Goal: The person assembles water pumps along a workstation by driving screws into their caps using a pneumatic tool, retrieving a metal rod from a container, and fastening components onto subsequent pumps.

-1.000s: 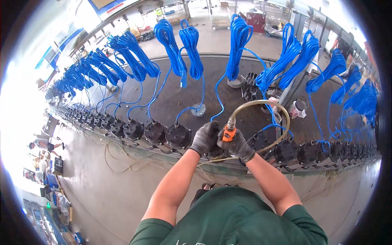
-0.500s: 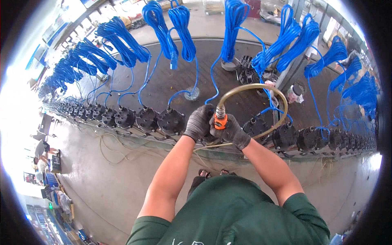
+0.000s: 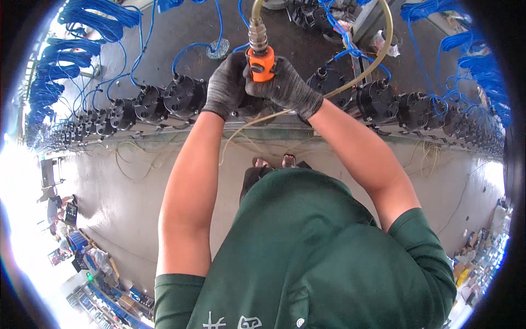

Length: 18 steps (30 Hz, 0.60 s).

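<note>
My right hand (image 3: 287, 85), in a grey knit glove, is closed around an orange air-hose fitting (image 3: 262, 64). A metal coupler (image 3: 257, 35) joins it to a yellowish hose (image 3: 390, 27) that loops over to the right. My left hand (image 3: 224, 85), also gloved, presses against the right one with its fingers curled. What it grips is hidden behind the gloves and the fitting. Both hands are over the row of round black housings with blue cables; the nearest ones are a black housing (image 3: 183, 96) on the left and another black housing (image 3: 329, 82) on the right.
Coiled blue cables (image 3: 98, 19) hang along both sides above the dark bench top (image 3: 159, 46). A metal post (image 3: 372, 19) rises at the right. Thin hoses (image 3: 131, 159) trail along the bench's front edge. Cartons and goods lie at the floor's far sides.
The view has tilted down and shifted, so the bench sits higher in it. Both hands remain together, and the orange fitting is still in my right hand.
</note>
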### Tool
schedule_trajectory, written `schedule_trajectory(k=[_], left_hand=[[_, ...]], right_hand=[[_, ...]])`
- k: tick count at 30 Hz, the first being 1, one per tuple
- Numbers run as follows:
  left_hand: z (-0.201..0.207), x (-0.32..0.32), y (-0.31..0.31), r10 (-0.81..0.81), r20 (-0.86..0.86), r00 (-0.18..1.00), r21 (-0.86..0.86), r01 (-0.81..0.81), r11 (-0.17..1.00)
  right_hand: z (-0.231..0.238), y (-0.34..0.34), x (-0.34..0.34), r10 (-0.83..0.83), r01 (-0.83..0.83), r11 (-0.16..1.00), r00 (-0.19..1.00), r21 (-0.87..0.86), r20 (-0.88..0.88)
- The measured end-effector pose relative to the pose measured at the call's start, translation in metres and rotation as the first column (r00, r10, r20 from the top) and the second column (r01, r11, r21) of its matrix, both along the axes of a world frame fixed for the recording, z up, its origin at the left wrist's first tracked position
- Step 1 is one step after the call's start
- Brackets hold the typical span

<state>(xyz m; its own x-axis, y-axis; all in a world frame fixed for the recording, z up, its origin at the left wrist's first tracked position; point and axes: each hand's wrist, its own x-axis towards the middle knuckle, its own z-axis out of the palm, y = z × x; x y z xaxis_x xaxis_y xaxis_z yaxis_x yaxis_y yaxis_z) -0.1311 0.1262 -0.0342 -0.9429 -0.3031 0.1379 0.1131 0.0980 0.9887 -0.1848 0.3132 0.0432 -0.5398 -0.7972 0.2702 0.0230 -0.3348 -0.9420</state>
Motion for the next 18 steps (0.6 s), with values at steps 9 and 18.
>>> schedule_trajectory(k=[9, 18], left_hand=[[-0.013, -0.024, -0.028, -0.168, 0.026, 0.985, 0.130, 0.163, 0.978], [-0.005, -0.131, -0.053, -0.107, 0.093, 0.990, -0.973, 0.113, 0.199]], right_hand=[[0.006, -0.017, -0.020, -0.100, 0.132, 0.986, 0.957, 0.104, -0.272], [-0.049, -0.082, -0.174, -0.182, 0.186, 0.977, 0.982, -0.107, 0.039]])
